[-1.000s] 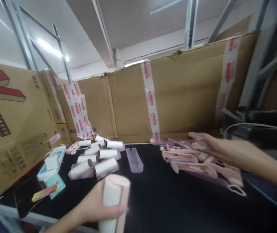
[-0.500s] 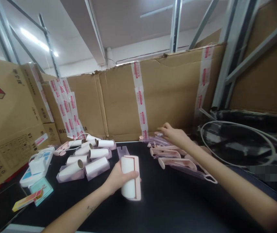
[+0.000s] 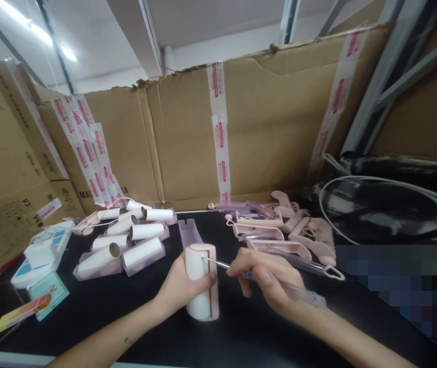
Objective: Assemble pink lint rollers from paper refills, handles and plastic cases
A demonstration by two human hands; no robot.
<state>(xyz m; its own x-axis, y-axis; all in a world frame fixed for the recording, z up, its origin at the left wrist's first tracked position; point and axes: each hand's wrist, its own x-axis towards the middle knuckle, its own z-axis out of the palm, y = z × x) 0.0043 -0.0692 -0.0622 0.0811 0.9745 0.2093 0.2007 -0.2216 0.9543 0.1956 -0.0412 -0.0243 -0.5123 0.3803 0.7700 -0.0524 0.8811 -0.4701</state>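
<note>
Roller [image 3: 198,294], white with a pink frame along its right side, is upright in front of the person, over the near middle of the black tabletop [image 3: 249,337]; whether its foot rests there I can't tell from where I stand. The left hand [image 3: 178,283] grasps it from the left, thumb laid across the front, probably so that it stays steady and the upper face is free for the slim tool [image 3: 224,265]. That tool sits in the fingers of the right hand [image 3: 268,273], its clear purple handle running back under the palm, its metal tip at the roller's white surface, touching or just short of it. Both forearms slant in from the near edge, the right wrist bent so the tip points left. Just behind is a purple tray [image 3: 190,234]. To the left, white rolls [image 3: 143,254] lie tilted in similar trays; to the right, pink frames [image 3: 279,232] are heaped, perhaps sorted by side for easy reach
</note>
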